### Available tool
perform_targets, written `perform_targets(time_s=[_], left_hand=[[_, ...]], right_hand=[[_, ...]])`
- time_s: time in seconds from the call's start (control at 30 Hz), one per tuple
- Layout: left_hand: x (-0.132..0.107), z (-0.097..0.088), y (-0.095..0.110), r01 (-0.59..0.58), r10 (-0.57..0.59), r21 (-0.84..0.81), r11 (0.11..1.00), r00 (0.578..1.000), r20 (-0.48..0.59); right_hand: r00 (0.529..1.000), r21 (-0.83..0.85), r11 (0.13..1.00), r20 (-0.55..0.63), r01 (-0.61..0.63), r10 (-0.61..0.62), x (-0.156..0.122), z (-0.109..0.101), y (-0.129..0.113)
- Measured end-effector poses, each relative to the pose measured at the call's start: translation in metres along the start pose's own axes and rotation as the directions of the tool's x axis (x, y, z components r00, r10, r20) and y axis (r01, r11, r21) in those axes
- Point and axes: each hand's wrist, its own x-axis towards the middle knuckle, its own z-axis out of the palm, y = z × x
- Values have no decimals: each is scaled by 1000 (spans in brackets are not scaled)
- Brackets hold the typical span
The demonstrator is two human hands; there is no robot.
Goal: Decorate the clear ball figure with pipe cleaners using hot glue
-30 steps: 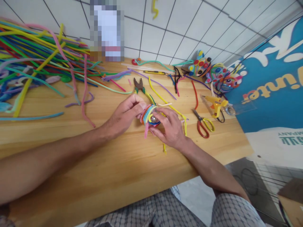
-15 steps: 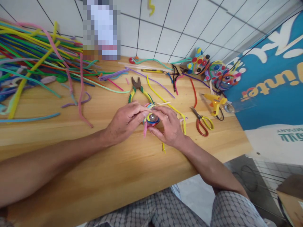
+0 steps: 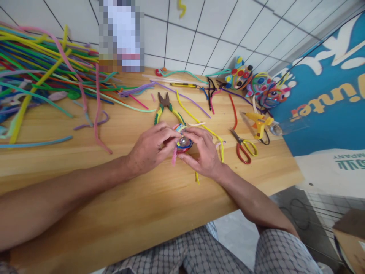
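Note:
Both hands meet at a small clear ball wrapped in coloured pipe cleaners point(image 3: 184, 144), near the middle of the wooden table. My right hand point(image 3: 205, 152) curls round its right side, thumb below and fingers above. From the left, my left hand point(image 3: 155, 146) pinches at the ball's upper edge; what lies between its fingertips is too small to make out. A pink pipe cleaner end point(image 3: 174, 156) sticks out at the ball's lower left. Just behind the hands lie pliers point(image 3: 166, 106) with green and yellow handles, jaws apart. A yellow pipe cleaner point(image 3: 196, 118) runs past on the right.
A large heap of pipe cleaners point(image 3: 42, 72) covers the left back. Scissors point(image 3: 242, 146) and a yellow glue gun point(image 3: 259, 123) lie to the right. Several decorated balls point(image 3: 258, 85) stand against the wall. A yellow cutter knife point(image 3: 183, 85) lies at the back.
My left fingertips have drawn slightly down and left over the ball, showing a little more of its clear top. My right hand keeps its hold, almost unmoved.

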Motion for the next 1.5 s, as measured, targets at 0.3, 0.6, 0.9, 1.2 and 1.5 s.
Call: perform_targets(time_s=[0.3, 0.6, 0.9, 1.2, 1.5], left_hand=[[0, -1, 0, -55, 55, 41, 998, 999, 2], [2, -1, 1, -58, 59, 29, 998, 998, -3], [3, -2, 3, 54, -53, -25, 998, 998, 19], [2, -2, 2, 89, -88, -23, 996, 996, 24], [2, -1, 2, 49, -49, -19, 999, 999, 9]], right_hand=[[999, -32, 999, 18, 42, -42, -1, 0, 2], [996, -154, 984, 2, 87, -88, -1, -2, 1], [990, -131, 984, -48, 124, -131, 2, -4, 0], [988, -198, 969, -20, 144, -151, -4, -3, 0], [993, -186, 976, -18, 115, -121, -5, -4, 3]])
